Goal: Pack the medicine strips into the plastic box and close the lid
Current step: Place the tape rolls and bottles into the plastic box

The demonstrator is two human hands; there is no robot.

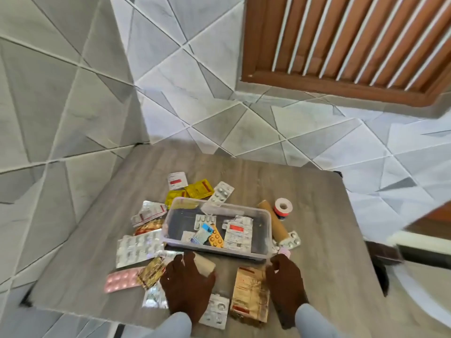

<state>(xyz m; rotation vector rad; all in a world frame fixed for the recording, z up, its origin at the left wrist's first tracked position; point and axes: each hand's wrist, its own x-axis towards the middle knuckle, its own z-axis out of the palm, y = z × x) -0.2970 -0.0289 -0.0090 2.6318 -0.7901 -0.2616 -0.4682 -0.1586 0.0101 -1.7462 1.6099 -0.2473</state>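
Head view
Box (264, 217): clear plastic, no lid on, mid worktop (305, 191), with about five strips (237, 234) inside.
Loose strips (139, 247): about a dozen around the box.
Left hand (186, 286): fingers spread, resting on a beige roll (204, 264), just before the box.
Right hand (286, 281): fingers loosely curled, holding nothing, beside a gold pack (250, 293).

Grey wood-grain table (305, 191); clear plastic box (267, 230); pink strip (120, 280); yellow sachets (199, 189); orange strip (216, 238) are noted.

Left hand (187, 286) lies palm down, fingers spread; right hand (286, 284) loosely curled.
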